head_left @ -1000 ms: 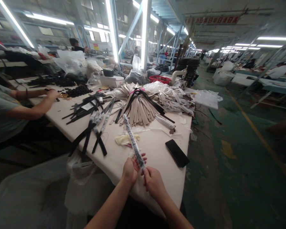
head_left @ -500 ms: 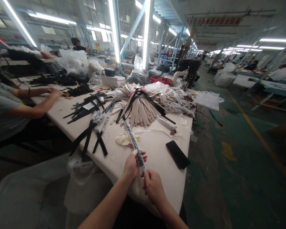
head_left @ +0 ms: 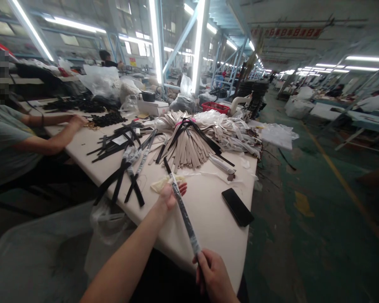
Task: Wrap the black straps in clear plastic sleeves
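Fingers of our right hand [head_left: 215, 271]: curled in firmly on the near end of the wrapped black strip [head_left: 185, 215], thumb on top, probably to keep that end steady.
Fingers of our left hand [head_left: 168, 196]: loosely spread, palm turned up, with the strip crossing between thumb and fingertips; whether they pinch it or only support it, we cannot tell.
White surface [head_left: 208, 201]: spreads beneath both our hands, its near edge toward us.
Co-worker [head_left: 6, 130]: sits at our left, hands beside a heap of small black pieces [head_left: 110, 119], presumably to have them within reach.
Beige strips [head_left: 189, 152]: fanned beyond our hands, gathered at the top by a pink tie [head_left: 180, 122], which seems to keep them in one bunch; black lengths drape over them.
Crossed black strips [head_left: 110, 182]: left of our hands, partly in clear plastic, lower ends at the surface's left edge.
Strip between our hands: slants from right hand up past left, clear film over most of it, bare black tip beyond; gripping it so far apart likely keeps it straight.
Phone [head_left: 238, 207]: lies flat near the right edge, dark, apart from our hands, perhaps to stay out of the way.
Pale crumpled piece [head_left: 157, 184]: just behind our left hand, maybe a glove.
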`<state>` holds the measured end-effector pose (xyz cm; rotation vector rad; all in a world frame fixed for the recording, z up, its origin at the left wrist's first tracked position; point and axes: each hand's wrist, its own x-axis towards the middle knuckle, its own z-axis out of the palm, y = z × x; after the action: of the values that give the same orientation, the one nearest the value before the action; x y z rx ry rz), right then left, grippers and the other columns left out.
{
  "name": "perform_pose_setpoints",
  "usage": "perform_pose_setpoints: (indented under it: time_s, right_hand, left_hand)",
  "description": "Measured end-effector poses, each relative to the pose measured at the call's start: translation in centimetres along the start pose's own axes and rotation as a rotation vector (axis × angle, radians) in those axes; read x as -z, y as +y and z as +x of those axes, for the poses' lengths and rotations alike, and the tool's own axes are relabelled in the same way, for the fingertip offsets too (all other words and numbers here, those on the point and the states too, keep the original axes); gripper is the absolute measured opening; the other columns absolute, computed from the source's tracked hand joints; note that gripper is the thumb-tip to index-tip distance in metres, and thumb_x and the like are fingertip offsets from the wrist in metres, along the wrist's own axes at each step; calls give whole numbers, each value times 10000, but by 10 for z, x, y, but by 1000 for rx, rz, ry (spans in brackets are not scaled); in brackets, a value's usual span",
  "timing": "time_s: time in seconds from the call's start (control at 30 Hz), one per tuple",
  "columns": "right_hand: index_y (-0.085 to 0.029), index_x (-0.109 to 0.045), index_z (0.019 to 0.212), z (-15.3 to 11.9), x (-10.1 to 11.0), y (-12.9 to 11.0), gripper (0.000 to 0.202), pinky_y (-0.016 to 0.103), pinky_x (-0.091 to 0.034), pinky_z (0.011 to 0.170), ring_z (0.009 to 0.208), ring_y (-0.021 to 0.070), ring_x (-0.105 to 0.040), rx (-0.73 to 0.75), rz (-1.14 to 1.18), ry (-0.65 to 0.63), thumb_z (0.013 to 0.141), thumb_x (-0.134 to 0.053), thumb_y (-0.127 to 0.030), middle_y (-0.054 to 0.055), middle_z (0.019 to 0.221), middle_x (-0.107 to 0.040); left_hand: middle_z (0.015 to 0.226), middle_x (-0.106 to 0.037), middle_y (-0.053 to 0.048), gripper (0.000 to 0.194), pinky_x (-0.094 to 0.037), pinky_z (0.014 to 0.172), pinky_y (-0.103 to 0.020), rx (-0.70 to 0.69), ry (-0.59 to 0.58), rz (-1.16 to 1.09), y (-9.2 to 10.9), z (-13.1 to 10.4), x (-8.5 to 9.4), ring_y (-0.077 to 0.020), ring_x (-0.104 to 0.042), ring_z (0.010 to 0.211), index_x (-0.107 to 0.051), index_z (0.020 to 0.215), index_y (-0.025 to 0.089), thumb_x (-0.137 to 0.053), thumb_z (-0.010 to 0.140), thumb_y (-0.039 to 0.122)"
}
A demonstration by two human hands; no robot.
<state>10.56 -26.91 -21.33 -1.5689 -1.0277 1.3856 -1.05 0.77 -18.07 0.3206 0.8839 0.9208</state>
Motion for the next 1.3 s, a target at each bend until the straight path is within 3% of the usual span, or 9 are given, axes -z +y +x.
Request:
perform_pose_setpoints:
  time_s: [0.1,0.23,0.4,0.5,0.73,0.9,1.03,1.17,1.3]
  right_hand:
    - [-148,-669,875,5,18,-1,387,233,-431,459,497,168,-623,-15,-104,-51,932,-462,-471,52,631,-677]
    - [-166,-698,1090,65,54,-61,342,302,-524,787,929,227,-687,248,-162,188,881,-556,-395,114,1027,-739]
    - [-134,-694,893,189,49,-161,392,263,-511,661,802,198,-686,234,86,-19,887,-585,-510,97,852,-742]
    - [-103,-678,861,228,27,-186,312,228,-474,577,658,164,-666,171,143,-88,852,-669,-415,85,716,-718]
    - [-104,-724,871,222,-2,-178,356,213,-389,455,457,106,-514,298,160,-182,803,-694,-452,14,611,-657]
    - [-126,-747,806,234,17,-206,328,220,-444,632,684,132,-604,556,153,15,784,-700,-449,37,762,-710]
    - [-121,-740,846,244,34,-233,334,202,-398,538,593,106,-559,573,148,91,815,-676,-447,26,718,-683]
    - [-130,-714,935,245,42,-256,351,194,-332,427,456,66,-462,634,180,165,868,-630,-465,21,722,-676]
    - [-142,-677,971,252,55,-270,315,184,-402,439,470,64,-517,681,220,184,912,-590,-439,43,811,-698]
  left_hand:
    - [674,-639,-35,166,-459,443,-209,-132,50,35,-5,5,-7,-102,-557,435,-571,1007,144,-457,957,254]
    - [638,-597,9,188,-359,377,-200,-291,-74,94,-30,-15,-17,-85,-477,376,-571,985,171,-556,911,344]
    - [654,-615,3,305,-271,344,-205,-345,-268,283,-69,-49,-27,-71,-439,338,-587,990,159,-591,866,438]
    - [679,-637,-19,326,-309,363,-217,-283,-247,339,-68,-58,-25,-96,-507,373,-598,996,147,-582,859,443]
    - [738,-666,-31,334,-469,472,-264,-534,-128,376,-17,-59,-15,-146,-613,479,-569,992,177,-580,880,491]
    - [729,-680,-37,287,-433,463,-241,-453,-160,538,-58,-71,1,-141,-619,475,-560,879,187,-578,882,473]
    - [729,-680,-30,251,-421,471,-224,-427,-118,559,-88,-81,10,-130,-622,478,-551,853,194,-596,872,440]
    - [757,-683,-28,300,-428,458,-229,-383,-137,523,-91,-84,12,-128,-615,461,-538,953,194,-592,872,478]
    - [753,-669,-2,465,-383,373,-227,-196,-277,455,-87,-87,20,-123,-558,385,-472,1201,213,-594,864,509]
